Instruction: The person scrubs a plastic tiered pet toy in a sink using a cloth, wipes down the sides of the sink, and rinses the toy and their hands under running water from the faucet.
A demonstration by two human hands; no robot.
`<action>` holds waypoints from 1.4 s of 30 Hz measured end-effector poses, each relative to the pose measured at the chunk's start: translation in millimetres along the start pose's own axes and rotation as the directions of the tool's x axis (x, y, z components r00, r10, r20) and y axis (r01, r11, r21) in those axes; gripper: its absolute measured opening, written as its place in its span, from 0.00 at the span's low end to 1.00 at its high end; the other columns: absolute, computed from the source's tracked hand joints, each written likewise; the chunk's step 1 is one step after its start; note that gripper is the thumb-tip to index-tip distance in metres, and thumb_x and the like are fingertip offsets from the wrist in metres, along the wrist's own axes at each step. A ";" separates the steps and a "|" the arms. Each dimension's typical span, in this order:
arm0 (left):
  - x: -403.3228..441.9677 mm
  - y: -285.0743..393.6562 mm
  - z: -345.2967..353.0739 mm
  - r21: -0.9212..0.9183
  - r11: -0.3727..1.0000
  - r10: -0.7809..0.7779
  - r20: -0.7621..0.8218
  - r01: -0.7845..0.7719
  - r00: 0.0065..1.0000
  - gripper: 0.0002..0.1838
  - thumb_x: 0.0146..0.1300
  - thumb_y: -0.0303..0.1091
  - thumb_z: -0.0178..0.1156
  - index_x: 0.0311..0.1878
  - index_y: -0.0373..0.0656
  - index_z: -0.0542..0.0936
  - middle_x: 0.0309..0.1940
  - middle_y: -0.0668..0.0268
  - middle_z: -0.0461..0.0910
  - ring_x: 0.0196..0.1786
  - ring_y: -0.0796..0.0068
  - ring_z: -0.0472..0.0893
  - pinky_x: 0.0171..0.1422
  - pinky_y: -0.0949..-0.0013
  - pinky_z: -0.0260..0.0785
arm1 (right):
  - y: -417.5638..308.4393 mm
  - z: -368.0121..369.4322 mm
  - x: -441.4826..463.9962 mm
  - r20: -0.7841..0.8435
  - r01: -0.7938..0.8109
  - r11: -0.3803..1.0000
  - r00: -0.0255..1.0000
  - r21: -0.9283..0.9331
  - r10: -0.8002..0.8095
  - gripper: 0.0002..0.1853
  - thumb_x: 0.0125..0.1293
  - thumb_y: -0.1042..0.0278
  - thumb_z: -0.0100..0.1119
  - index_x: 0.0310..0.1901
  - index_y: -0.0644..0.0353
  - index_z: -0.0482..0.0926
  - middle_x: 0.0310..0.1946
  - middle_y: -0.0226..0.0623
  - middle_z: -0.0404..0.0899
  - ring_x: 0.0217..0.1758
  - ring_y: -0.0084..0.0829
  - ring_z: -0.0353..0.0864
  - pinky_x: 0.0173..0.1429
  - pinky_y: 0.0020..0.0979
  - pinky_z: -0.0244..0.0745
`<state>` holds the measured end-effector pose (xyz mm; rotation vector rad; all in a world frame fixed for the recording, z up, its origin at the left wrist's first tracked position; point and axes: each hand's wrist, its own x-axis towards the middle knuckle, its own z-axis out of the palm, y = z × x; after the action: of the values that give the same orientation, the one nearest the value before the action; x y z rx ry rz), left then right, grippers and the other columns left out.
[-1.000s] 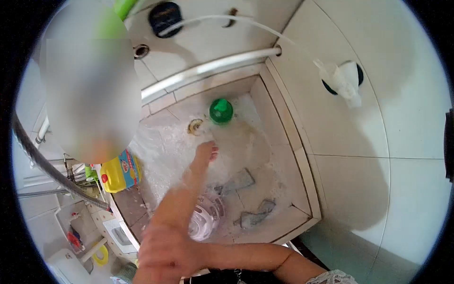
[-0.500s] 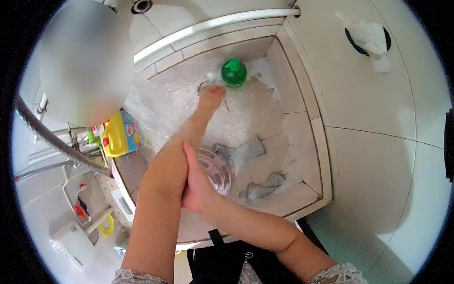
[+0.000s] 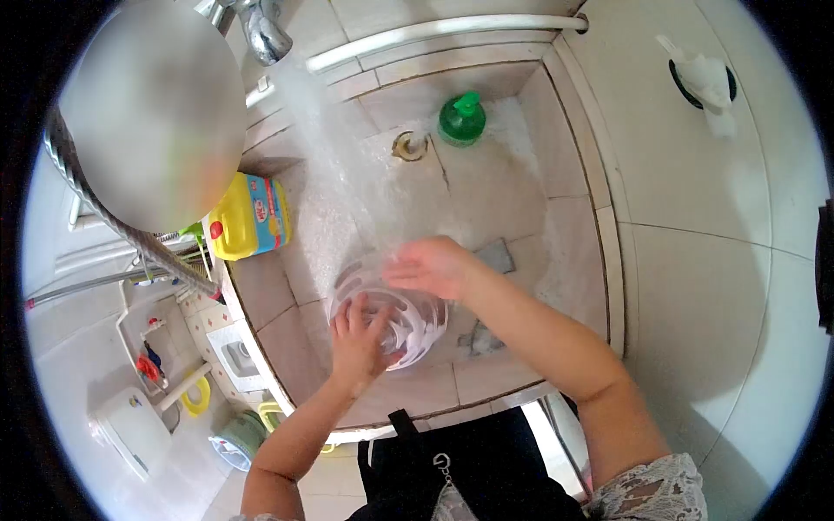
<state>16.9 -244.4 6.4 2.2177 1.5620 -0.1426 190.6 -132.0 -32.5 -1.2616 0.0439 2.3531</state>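
Observation:
A clear plastic basket with slotted sides (image 3: 415, 334) sits in the tiled sink. My left hand (image 3: 358, 340) grips its near left part, fingers spread over the slots and thumb toward the middle. Over the far right rim is my right hand (image 3: 432, 267), its fingers stretched out to the left; whether they touch the basket I cannot tell. Water (image 3: 334, 148) pours from the metal faucet (image 3: 263, 35) and splashes just beyond the basket. Grey cloth pieces (image 3: 495, 255) lie on the sink floor, partly hidden by my right arm.
A green pump bottle (image 3: 462, 120) stands in the far part of the sink, near the drain hole (image 3: 409, 146). On the left ledge is a yellow jug (image 3: 250, 217). A white pipe (image 3: 452, 33) runs along the back, and a ribbed hose (image 3: 122, 243) hangs at left.
My left arm has drawn back from the drain area, and my right hand has let go of it. Both hands are now at the basket, which has shifted left. Faucet and water stream show clearly.

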 end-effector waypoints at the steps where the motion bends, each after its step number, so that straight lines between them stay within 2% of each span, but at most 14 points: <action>1: 4.2 -4.3 6.0 -0.047 0.999 0.003 -0.020 -0.004 1.000 0.40 0.33 0.43 0.73 0.56 0.49 0.70 0.56 0.53 0.63 0.58 0.48 0.63 0.60 0.53 0.59 | -1.3 4.4 -1.6 0.084 0.042 0.999 0.996 -0.034 -0.039 0.13 0.63 0.71 0.48 0.46 0.69 0.69 0.44 0.46 0.72 0.49 0.42 0.74 0.55 0.43 0.72; 8: 72.7 -27.3 1.7 -0.102 0.993 -0.078 -0.249 0.054 0.965 0.33 0.33 0.39 0.73 0.47 0.39 0.75 0.46 0.53 0.70 0.50 0.50 0.67 0.54 0.57 0.65 | -41.2 39.0 -37.7 0.225 0.096 0.985 0.972 -0.146 -0.062 0.17 0.63 0.76 0.44 0.53 0.74 0.65 0.48 0.50 0.74 0.50 0.44 0.76 0.58 0.38 0.71; 10: 95.1 -28.4 -23.3 -0.174 0.974 -0.179 -0.222 0.142 0.958 0.31 0.33 0.38 0.72 0.45 0.37 0.75 0.43 0.53 0.71 0.49 0.52 0.69 0.52 0.57 0.66 | -37.7 30.7 -47.0 0.229 0.312 0.890 0.942 -0.332 -0.245 0.18 0.63 0.77 0.42 0.56 0.70 0.65 0.47 0.49 0.75 0.48 0.43 0.77 0.58 0.36 0.71; 14: 123.4 -66.5 -19.5 -0.689 0.716 -0.281 -0.139 0.111 0.949 0.28 0.37 0.36 0.70 0.44 0.35 0.76 0.39 0.53 0.75 0.45 0.57 0.74 0.51 0.59 0.68 | -39.0 -20.8 -56.9 0.148 0.527 0.333 0.676 -0.782 -0.722 0.26 0.60 0.80 0.43 0.62 0.58 0.61 0.53 0.54 0.71 0.54 0.46 0.73 0.61 0.35 0.67; 17: 132.4 -47.1 -40.6 -0.825 0.534 -0.380 -0.039 0.185 0.924 0.24 0.41 0.31 0.67 0.44 0.30 0.75 0.42 0.51 0.77 0.45 0.59 0.77 0.51 0.64 0.68 | -12.1 -72.5 -16.9 0.210 0.130 -0.170 0.441 -0.977 -0.873 0.33 0.56 0.82 0.46 0.66 0.52 0.57 0.61 0.55 0.60 0.62 0.49 0.64 0.64 0.38 0.63; 20: 135.9 -28.7 -51.9 -0.857 0.505 -0.378 -0.114 0.102 0.919 0.23 0.41 0.28 0.66 0.44 0.31 0.76 0.44 0.51 0.77 0.47 0.60 0.77 0.52 0.65 0.67 | 17.3 -93.8 7.0 0.096 0.245 0.030 0.488 -0.969 -0.868 0.40 0.52 0.84 0.51 0.68 0.49 0.53 0.68 0.49 0.48 0.68 0.49 0.53 0.68 0.44 0.54; 24: 134.5 -54.8 -21.5 -0.504 0.852 -0.267 -0.184 0.143 0.946 0.25 0.38 0.24 0.67 0.46 0.37 0.76 0.43 0.57 0.77 0.46 0.63 0.76 0.52 0.67 0.67 | 56.5 -138.9 3.3 0.238 0.027 -0.303 0.688 -0.953 -0.686 0.31 0.56 0.75 0.51 0.64 0.50 0.59 0.67 0.50 0.48 0.68 0.48 0.52 0.68 0.53 0.50; 28: 88.6 -94.0 -21.9 -0.821 0.483 -0.452 0.062 0.303 0.890 0.27 0.40 0.23 0.61 0.50 0.40 0.72 0.39 0.65 0.75 0.43 0.70 0.75 0.51 0.70 0.67 | 60.0 -216.6 -27.2 0.205 -0.088 -0.513 0.848 -0.854 -0.488 0.27 0.66 0.58 0.41 0.67 0.48 0.56 0.70 0.40 0.44 0.71 0.45 0.49 0.71 0.48 0.43; 29: 77.7 -91.5 -33.1 -0.879 0.361 -0.450 0.127 0.311 0.884 0.27 0.40 0.23 0.59 0.50 0.39 0.72 0.39 0.65 0.75 0.43 0.72 0.75 0.50 0.71 0.67 | 59.9 -219.2 -36.6 0.045 -0.269 -0.536 0.865 -0.800 -0.500 0.26 0.65 0.57 0.43 0.65 0.49 0.59 0.68 0.40 0.51 0.68 0.44 0.54 0.70 0.48 0.45; 30: 68.1 -89.9 -42.3 -0.920 0.233 -0.436 0.191 0.315 0.879 0.26 0.41 0.22 0.58 0.50 0.39 0.72 0.40 0.65 0.75 0.43 0.74 0.75 0.49 0.73 0.67 | 54.8 -216.5 -46.6 -0.115 -0.437 -0.551 0.845 -0.711 -0.522 0.25 0.65 0.56 0.44 0.63 0.49 0.62 0.66 0.40 0.57 0.66 0.44 0.60 0.69 0.49 0.46; 33: 44.6 -106.0 -46.3 -0.920 0.121 -0.419 0.293 0.373 0.859 0.28 0.41 0.23 0.59 0.51 0.36 0.71 0.42 0.65 0.76 0.43 0.74 0.76 0.47 0.72 0.70 | -2.9 -169.3 -95.7 -0.448 -0.457 -0.521 0.881 -0.721 -0.152 0.21 0.63 0.56 0.47 0.57 0.53 0.70 0.56 0.43 0.70 0.58 0.46 0.69 0.64 0.48 0.56; 36: 30.1 -101.6 -53.1 -0.923 -0.062 -0.382 0.373 0.379 0.846 0.30 0.41 0.26 0.60 0.53 0.35 0.70 0.43 0.65 0.76 0.43 0.72 0.78 0.47 0.69 0.72 | -10.0 -187.5 -94.6 -0.287 -0.386 -0.302 0.901 -0.872 -0.325 0.18 0.62 0.59 0.50 0.52 0.56 0.74 0.47 0.42 0.76 0.53 0.47 0.73 0.59 0.45 0.64; 39: 34.4 -102.8 -43.0 -0.936 -0.170 -0.353 0.349 0.307 0.868 0.35 0.41 0.31 0.63 0.57 0.34 0.67 0.46 0.61 0.76 0.46 0.66 0.78 0.52 0.65 0.72 | -39.3 -141.1 -137.8 -0.018 -0.003 0.022 0.680 -1.000 -0.733 0.16 0.61 0.64 0.53 0.50 0.59 0.74 0.48 0.43 0.75 0.53 0.44 0.73 0.55 0.44 0.69; 42: 41.7 -88.3 -51.3 -0.934 -0.303 -0.284 0.277 0.189 0.918 0.38 0.42 0.36 0.63 0.60 0.33 0.64 0.46 0.58 0.77 0.46 0.63 0.79 0.50 0.62 0.74 | -67.2 -71.1 -181.5 0.063 0.607 0.264 0.463 -0.750 -0.884 0.16 0.57 0.64 0.59 0.47 0.59 0.77 0.50 0.47 0.75 0.57 0.41 0.71 0.60 0.41 0.66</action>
<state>-57.1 -163.1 14.9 0.4296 1.1891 0.8646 359.1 -159.3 83.3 -1.5276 -1.2024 1.1722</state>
